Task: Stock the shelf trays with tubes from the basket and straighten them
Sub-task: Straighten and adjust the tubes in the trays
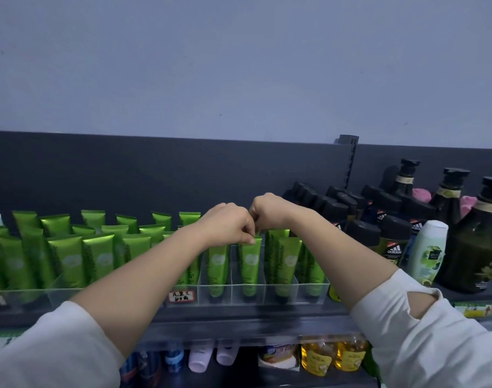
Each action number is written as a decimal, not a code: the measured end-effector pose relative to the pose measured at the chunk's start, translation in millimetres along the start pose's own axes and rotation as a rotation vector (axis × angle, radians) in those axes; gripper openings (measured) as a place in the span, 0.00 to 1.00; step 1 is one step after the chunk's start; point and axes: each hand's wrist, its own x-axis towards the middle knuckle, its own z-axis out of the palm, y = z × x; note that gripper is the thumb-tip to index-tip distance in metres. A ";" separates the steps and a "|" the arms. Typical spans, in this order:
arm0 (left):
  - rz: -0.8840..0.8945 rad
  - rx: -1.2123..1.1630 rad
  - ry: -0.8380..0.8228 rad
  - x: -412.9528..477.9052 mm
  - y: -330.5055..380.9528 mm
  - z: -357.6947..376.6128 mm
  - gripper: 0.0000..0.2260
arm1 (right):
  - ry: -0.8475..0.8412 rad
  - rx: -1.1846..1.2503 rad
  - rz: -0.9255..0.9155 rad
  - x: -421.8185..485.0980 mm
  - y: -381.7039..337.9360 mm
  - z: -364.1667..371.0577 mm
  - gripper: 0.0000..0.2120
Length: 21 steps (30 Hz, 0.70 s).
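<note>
Many green tubes (71,256) stand cap-down in clear plastic shelf trays (263,295) on the top shelf. Both hands meet above one green tube (250,264) in the middle tray slot. My left hand (229,224) pinches that tube's flat top edge with curled fingers. My right hand (267,210) is curled just to the right, fingers down at the same tube top or the one behind it; its fingertips are hidden. More green tubes (286,261) fill the slots on the right. No basket is in view.
Dark bottles with black caps (390,233), a white bottle (428,250) and tall pump bottles (477,236) stand to the right. A handwritten price label (180,296) sits on the tray front. Yellow bottles (334,357) and white caps are on the shelf below. A dark back panel rises behind.
</note>
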 end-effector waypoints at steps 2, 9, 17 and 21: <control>-0.003 -0.031 -0.006 0.1 -0.4 1.0 0.08 | -0.012 0.018 0.015 0.1 -0.8 0.3 0.05; -0.005 -0.064 -0.057 2.7 -3.6 0.9 0.07 | -0.026 -0.009 0.022 2.0 -5.0 -1.1 0.15; -0.032 -0.086 -0.082 5.2 -12.0 2.8 0.08 | -0.050 0.045 0.030 0.8 -6.3 -3.3 0.11; -0.037 -0.115 -0.077 4.8 -13.4 4.6 0.08 | -0.055 0.057 0.028 0.8 -5.7 -2.4 0.08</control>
